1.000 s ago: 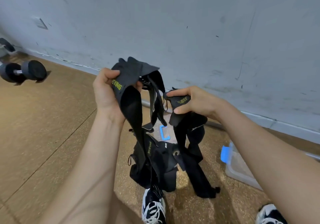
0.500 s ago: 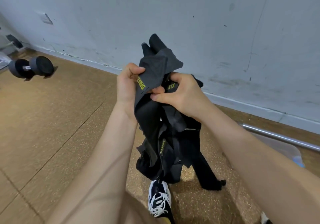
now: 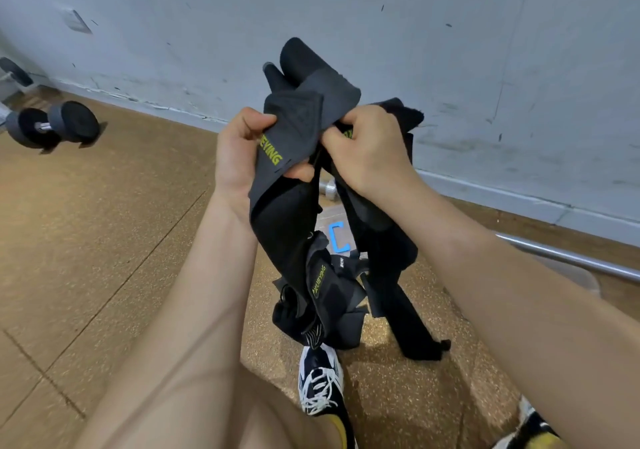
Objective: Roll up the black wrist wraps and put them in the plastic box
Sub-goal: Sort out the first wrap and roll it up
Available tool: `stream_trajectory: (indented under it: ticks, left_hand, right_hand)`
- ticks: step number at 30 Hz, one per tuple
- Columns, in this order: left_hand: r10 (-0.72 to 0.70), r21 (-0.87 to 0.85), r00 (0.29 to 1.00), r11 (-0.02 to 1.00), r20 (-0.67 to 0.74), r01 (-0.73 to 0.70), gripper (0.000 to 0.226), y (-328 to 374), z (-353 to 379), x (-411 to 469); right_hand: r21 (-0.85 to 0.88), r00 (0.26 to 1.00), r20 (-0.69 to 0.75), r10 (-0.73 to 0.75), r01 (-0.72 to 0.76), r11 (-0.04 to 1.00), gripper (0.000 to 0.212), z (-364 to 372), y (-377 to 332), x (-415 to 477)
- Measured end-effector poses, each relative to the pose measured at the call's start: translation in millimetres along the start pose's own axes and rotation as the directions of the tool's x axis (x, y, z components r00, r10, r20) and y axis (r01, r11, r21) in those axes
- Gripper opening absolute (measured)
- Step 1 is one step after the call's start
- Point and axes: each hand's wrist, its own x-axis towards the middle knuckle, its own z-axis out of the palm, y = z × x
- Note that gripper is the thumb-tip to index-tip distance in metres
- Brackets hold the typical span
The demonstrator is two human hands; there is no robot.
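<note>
Left hand [image 3: 239, 157] and right hand [image 3: 370, 150] each close their grip on the tangled wrist wraps [image 3: 294, 226], tails trailing on the floor. Nothing looks rolled yet. Behind them, the plastic box [image 3: 337, 237] shows only its blue latch.

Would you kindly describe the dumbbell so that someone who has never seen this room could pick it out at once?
Follow the grey painted wall to the left, where it meets the tan speckled floor. There lies a black round-headed dumbbell with a short silver handle. Unlike the limp black fabric wrist wraps at the centre, it is rigid, with two thick discs.
</note>
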Motion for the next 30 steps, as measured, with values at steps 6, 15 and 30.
stream_trajectory:
  ticks: [6,15,30]
  left_hand:
    - [0.063,0.183,0.996,0.982,-0.069,-0.049,0.030,0.6,2.7,-1.2]
    - [0.091,0.334,0.992,0.935,0.089,-0.116,0.027,-2.2,1.3,-16.4]
    - [0.218,0.028,0.974,0.976,-0.061,-0.216,0.034,-2.3,3.7,2.7]
  right_hand:
    - [-0.373,0.997,-0.044,-0.069,0.048,0.927,0.024,-4.9,26.0,5.4]
    - [-0.347,0.966,-0.025,0.259,-0.251,0.904,0.015,-3.3,67.8,9.6]
    - [-0.077,0.638,0.743,0.202,-0.219,0.973,0.103,-15.3,43.9,-26.5]
